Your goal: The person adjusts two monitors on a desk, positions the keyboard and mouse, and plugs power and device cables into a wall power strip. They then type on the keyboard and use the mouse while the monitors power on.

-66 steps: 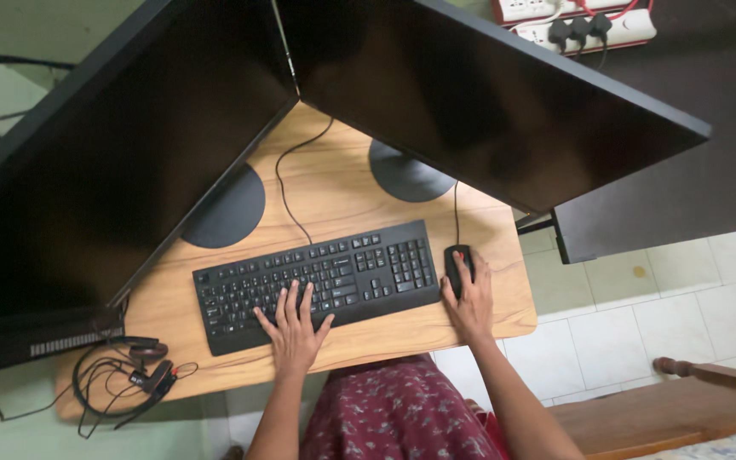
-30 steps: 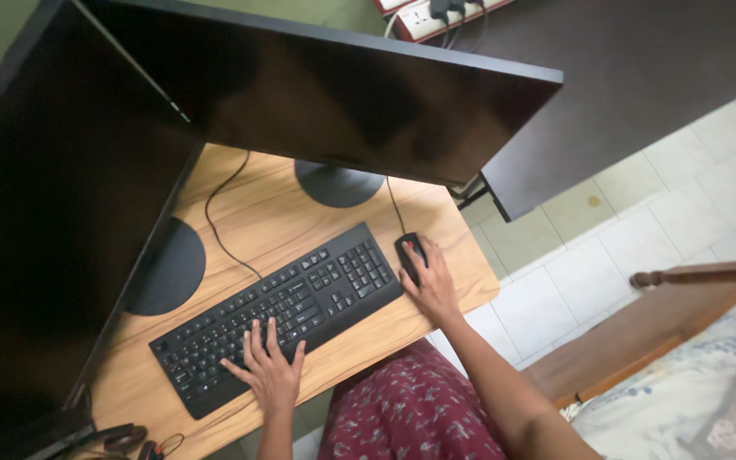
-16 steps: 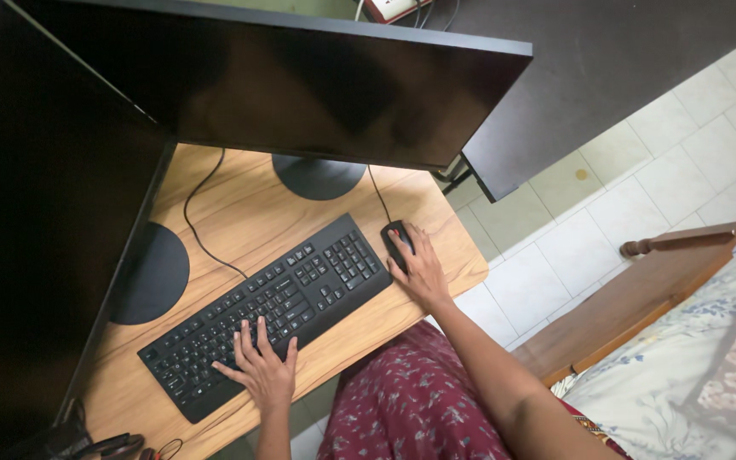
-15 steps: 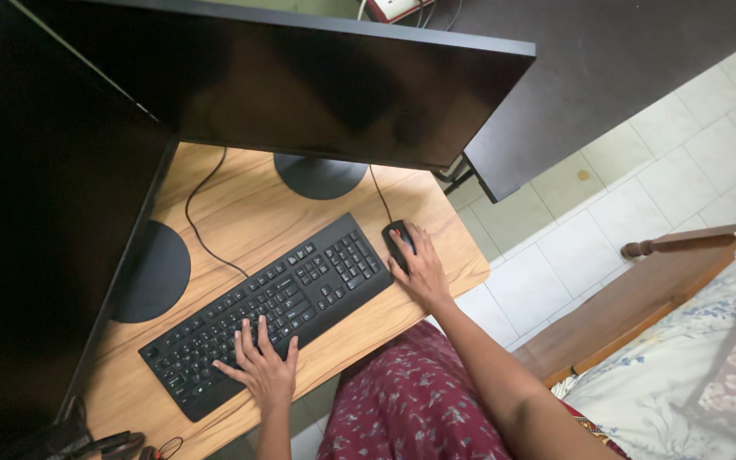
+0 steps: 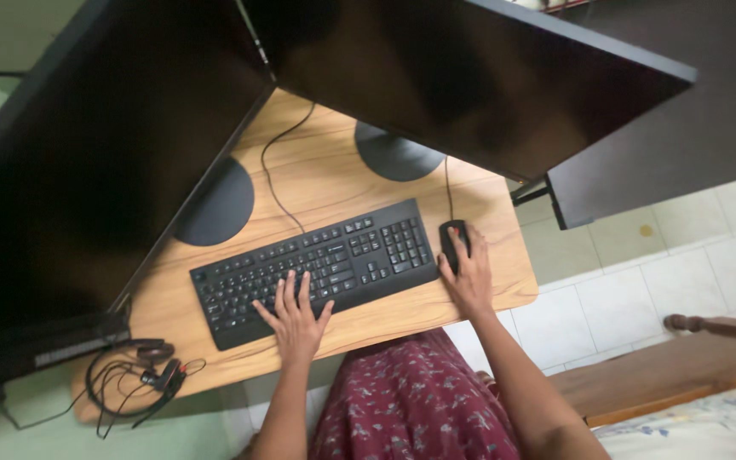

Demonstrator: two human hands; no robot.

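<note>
Left hand (image 5: 296,317) lies flat, fingers spread open on the keyboard (image 5: 313,268). Right hand (image 5: 468,277) cups the mouse (image 5: 451,241), loosely closed over it, forearm angled inward.

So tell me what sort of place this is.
Probably a home computer desk in a bedroom: two dark monitors stand on a wooden desk, the left hand rests on a black keyboard, and a wooden bed frame stands alongside.
</note>
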